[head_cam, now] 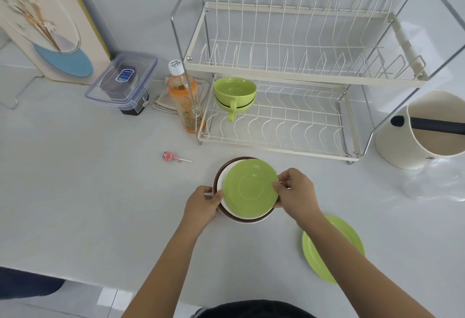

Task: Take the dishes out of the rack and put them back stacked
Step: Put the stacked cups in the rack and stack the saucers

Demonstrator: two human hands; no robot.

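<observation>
Both bare forearms reach forward, converging toward the middle. The left hand (201, 204) sits knuckles-up, fingers curled in a grip on the left side. The right hand (297, 189) is angled inward, thumb and fingertips pinching together, wrist bent slightly, elbow out to the right.

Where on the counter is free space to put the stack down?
Bare counter lies left of the stack, below the lollipop. The lower rack is free right of the cups. Crowded: around the bottle and near the plate.
</observation>
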